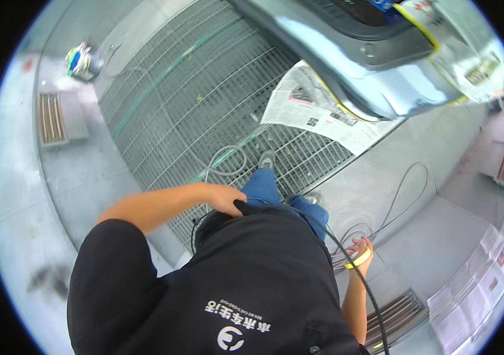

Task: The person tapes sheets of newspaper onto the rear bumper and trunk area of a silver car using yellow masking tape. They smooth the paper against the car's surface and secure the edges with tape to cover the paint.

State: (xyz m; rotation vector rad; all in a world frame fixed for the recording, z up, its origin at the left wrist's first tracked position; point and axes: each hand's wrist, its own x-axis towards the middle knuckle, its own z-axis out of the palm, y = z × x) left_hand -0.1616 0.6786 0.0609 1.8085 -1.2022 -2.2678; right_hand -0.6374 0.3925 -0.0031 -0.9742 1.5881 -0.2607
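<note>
My left hand [227, 200] is at my waist, with its fingers closed on the black hem of my T-shirt [242, 207]. My right hand [361, 246] hangs low at my right side, its fingers apart and slightly bent. A yellow ring [358, 259], apparently a roll of masking tape, sits around that hand near the wrist. A black braided cord [369, 293] runs from my waist past the right forearm. Ahead is the light blue painted corner of a car body [376, 84], edged with yellow masking tape [345, 108] and newspaper sheets [314, 108].
Metal grating [181, 106] lies underfoot, bordered by a floor panel [380, 155]. A looped grey hose [230, 171] crosses the grating; another hose [405, 186] coils near my right hand. Slatted panels [51, 119] and hanging newspaper [474, 288] stand at the sides. A bag-lined container [85, 64] is far left.
</note>
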